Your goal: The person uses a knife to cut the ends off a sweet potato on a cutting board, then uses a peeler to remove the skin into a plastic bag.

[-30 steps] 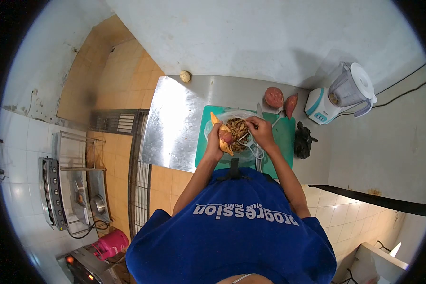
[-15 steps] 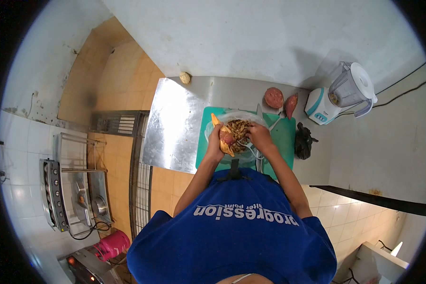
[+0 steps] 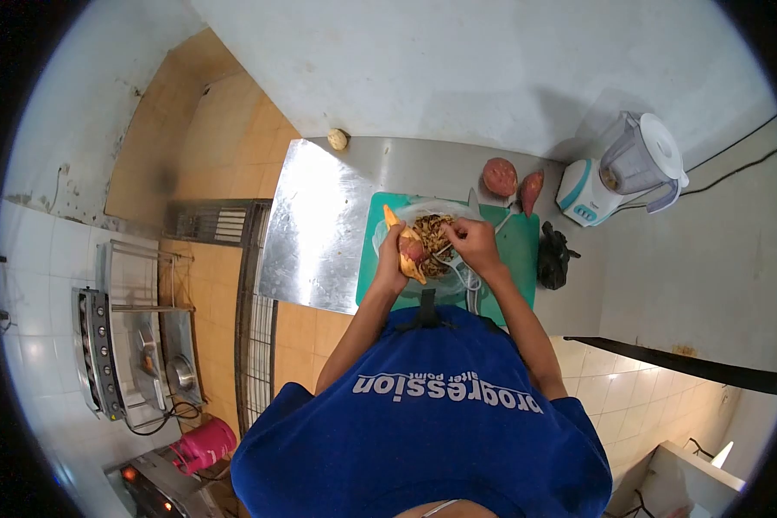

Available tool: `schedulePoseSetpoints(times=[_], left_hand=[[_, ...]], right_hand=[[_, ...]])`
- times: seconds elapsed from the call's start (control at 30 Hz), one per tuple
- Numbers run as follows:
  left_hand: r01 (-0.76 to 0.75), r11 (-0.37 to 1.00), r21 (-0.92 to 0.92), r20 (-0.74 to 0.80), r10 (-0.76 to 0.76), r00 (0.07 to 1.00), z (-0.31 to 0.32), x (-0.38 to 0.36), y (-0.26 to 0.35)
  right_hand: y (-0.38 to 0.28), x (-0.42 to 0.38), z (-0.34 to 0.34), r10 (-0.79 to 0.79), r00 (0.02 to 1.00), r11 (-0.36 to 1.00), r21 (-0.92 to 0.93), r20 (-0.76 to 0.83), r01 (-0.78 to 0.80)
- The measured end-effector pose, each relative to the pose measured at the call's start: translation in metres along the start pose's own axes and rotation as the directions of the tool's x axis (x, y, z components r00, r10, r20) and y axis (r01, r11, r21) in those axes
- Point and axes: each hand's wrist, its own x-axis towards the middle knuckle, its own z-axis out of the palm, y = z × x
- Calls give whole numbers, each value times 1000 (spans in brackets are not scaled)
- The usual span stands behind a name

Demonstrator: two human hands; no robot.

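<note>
My left hand (image 3: pixel 392 263) is wrapped round a partly peeled sweet potato (image 3: pixel 413 249), orange at both ends with red skin left in the middle. It is held tilted over the left side of a clear plastic bag (image 3: pixel 387 231) filled with brownish peelings (image 3: pixel 432 227). Over the right side of the peelings, my right hand (image 3: pixel 475 244) has its fingers pinched together; I cannot tell what is between them. A white looped handle (image 3: pixel 468 276) lies just below that hand. The bag rests on a green cutting board (image 3: pixel 518 259).
Beyond the board lie two red sweet potatoes (image 3: pixel 499 177) and a knife blade (image 3: pixel 473 200). A black plastic bag (image 3: pixel 554 257) and a blender (image 3: pixel 617 177) stand to the right. A pale round piece (image 3: pixel 337 139) sits at the steel table's (image 3: pixel 311 233) far left edge.
My right hand has drawn up and slightly back from the peelings, its fingers now closed above them. The left hand and its sweet potato have hardly moved.
</note>
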Motion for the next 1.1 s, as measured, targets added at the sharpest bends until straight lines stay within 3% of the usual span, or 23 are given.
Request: schedulePoseSetpoints(times=[0.03, 0.17, 0.23, 0.37, 0.43, 0.57, 0.67, 0.73, 0.77, 0.83, 0.87, 0.9, 0.93, 0.97, 1.03, 1.07, 1.1], left_hand=[[2, 1000, 5, 4, -2, 1000, 1, 0, 1], [9, 998, -66, -2, -9, 1000, 15, -4, 4], [3, 999, -54, -12, -4, 1000, 21, -9, 6], [-9, 1000, -11, 33, 10, 999, 25, -14, 10], [-28, 999, -43, 79, 31, 996, 28, -14, 11], [-11, 998, -59, 97, 17, 995, 17, 0, 6], [-25, 992, -120, 83, 35, 996, 20, -1, 11], [-37, 995, -92, 147, 50, 988, 10, 3, 13], [-39, 995, -92, 145, 52, 988, 6, 6, 11], [-99, 990, -97, 31, 103, 994, 21, -4, 14], [-93, 991, -94, 30, 96, 995, 23, -8, 16], [-114, 990, -77, 14, 116, 993, 24, -10, 19], [-135, 989, -59, 0, 135, 991, 24, -10, 21], [-129, 990, -56, 1, 129, 992, 25, -9, 22], [-159, 984, -87, 11, 160, 987, 27, -8, 24], [-159, 983, -87, 12, 160, 987, 29, -9, 24], [-152, 984, -95, -9, 152, 988, 36, -12, 26]], right_hand=[[8, 0, 5, -87, 996, 994, -75, -24, 85], [19, -10, 7, -179, 982, 977, -125, -61, 170], [13, -16, -7, 132, 967, 923, -382, 217, -40], [23, -39, -9, -15, 987, 958, -282, 158, 59], [8, -50, -13, 170, 941, 890, -455, 293, -19], [10, -53, -8, 166, 922, 871, -491, 349, 29], [7, -43, -14, 226, 903, 902, -428, 367, -52], [10, -39, -20, 255, 842, 959, -234, 476, -158], [19, -42, -16, 253, 841, 960, -233, 478, -156], [30, -50, -6, -153, 961, 981, 153, 231, 120], [37, -55, -5, -147, 962, 982, 154, 230, 113], [25, -57, -16, -11, 914, 862, 467, 406, -197], [13, -58, -26, 39, 803, 576, 644, 594, -504], [4, -60, -34, 44, 805, 572, 645, 592, -506], [-8, -62, -44, 34, 720, 74, 717, 693, -693], [-4, -63, -43, 34, 721, 75, 717, 692, -693], [1, -62, -44, -121, 738, -33, 740, 664, -671]])
